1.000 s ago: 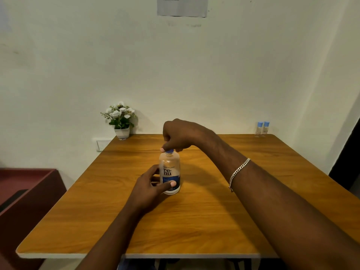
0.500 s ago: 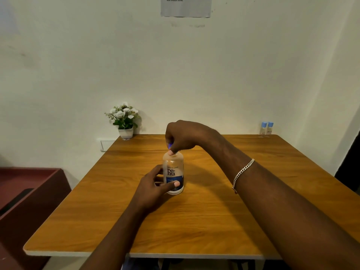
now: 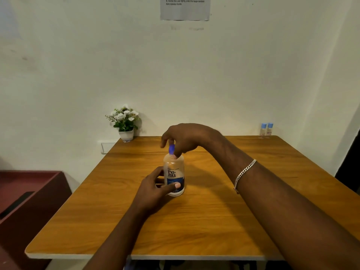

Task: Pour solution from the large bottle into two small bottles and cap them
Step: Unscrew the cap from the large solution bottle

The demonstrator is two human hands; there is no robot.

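Large bottle (image 3: 174, 177) stands upright near the middle of the worktop (image 3: 214, 221), label facing the camera. It is in the same spot as 1.0 s ago.

Left hand (image 3: 155, 189) grips the lower body of the bottle, thumb across the blue band of the label. The grip is unchanged.

Right hand (image 3: 183, 139) arches over the top, fingertips pinching the blue cap (image 3: 171, 149). More of the cap shows below the fingers than 0.5 s ago, and it looks slightly tilted. I cannot tell whether it is free of the neck. The thumb tip sits at the bottle's shoulder.

Bracelet (image 3: 244, 175) on the right wrist.

Two small bottles (image 3: 263, 131), both capped in blue, stand touching at the far right corner, well apart from the hands and not moved.

Potted plant (image 3: 125, 121) stands at the far left corner.

The view has tipped up a little, so more of the printed sheet (image 3: 185, 8) on the wall is visible.
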